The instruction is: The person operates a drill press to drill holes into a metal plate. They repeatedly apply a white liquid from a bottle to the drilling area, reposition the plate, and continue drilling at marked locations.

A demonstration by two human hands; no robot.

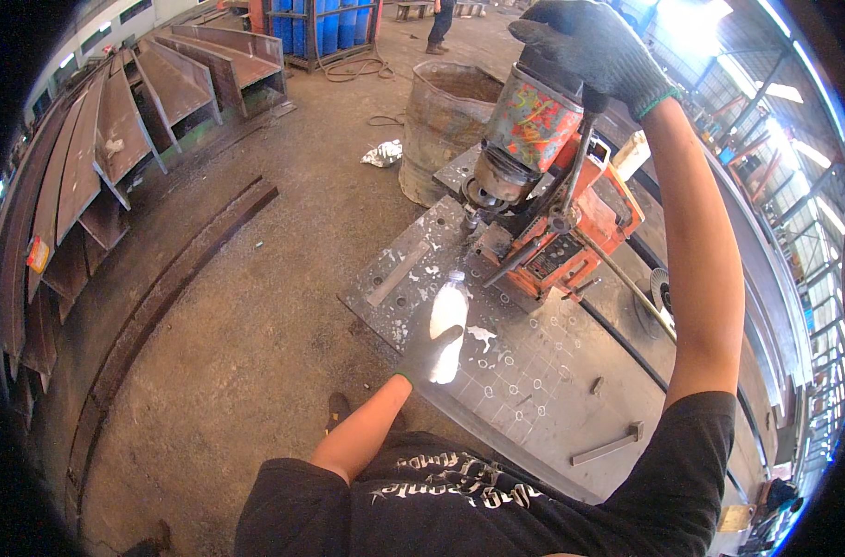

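Observation:
My left hand (426, 354), in a dark glove, is wrapped round a clear plastic bottle (449, 314) with white contents. The bottle stands out over a steel plate (406, 368) marked with chalk lines and small circles. An orange magnetic drill (536, 119) with a worn, paint-streaked motor stands on the plate. Over the top of its motor my right hand (592, 48), also gloved, is closed with the arm raised; the fingertips are partly hidden. White splashes lie round the drill's bit (470, 219).
A rusty drum (438, 139) stands behind the plate. Steel beams (116, 139) are stacked at the left, and a long steel bar (162, 265) lies on the floor. A small angled metal piece (608, 446) rests on the plate. Blue cylinders (328, 28) and a person (439, 26) are farther back.

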